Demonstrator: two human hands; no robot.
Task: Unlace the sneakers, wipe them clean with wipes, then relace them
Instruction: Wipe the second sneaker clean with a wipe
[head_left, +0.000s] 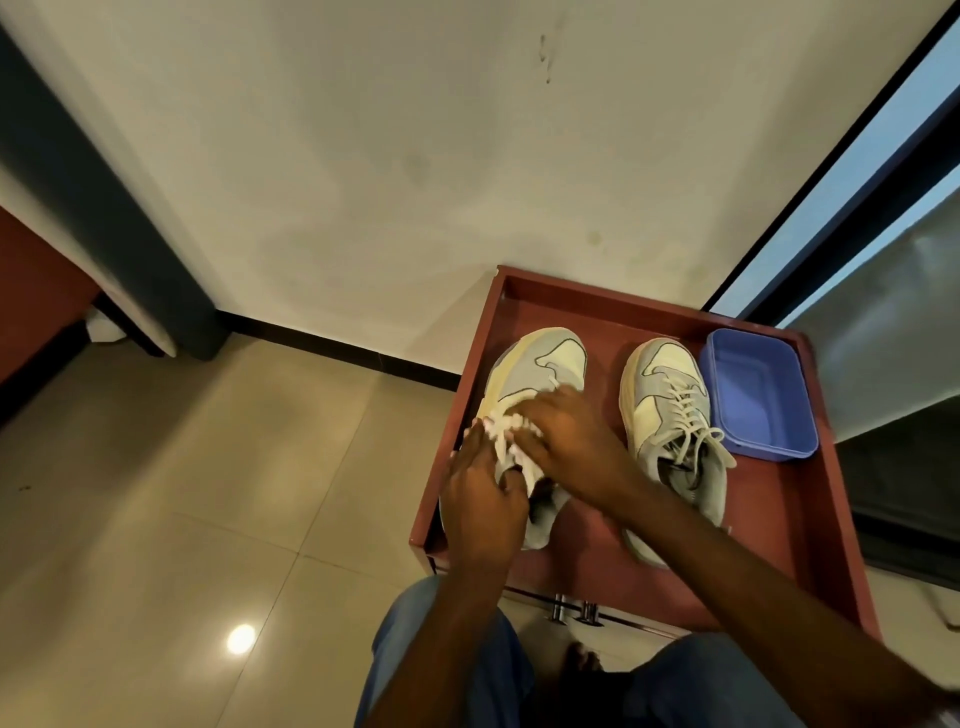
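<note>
Left sneaker (524, 410): set at the left of the red tray (769, 530), toe far, heel near; long axis running away from the person.
Laces (506, 434): bunched at mid-shoe, directly under both hands.
Left hand (480, 499): fingers curled on the laces.
Right hand (566, 441): reached across, laces pinched; equally near.
Right sneaker (675, 421): still laced, untouched, just right.
</note>
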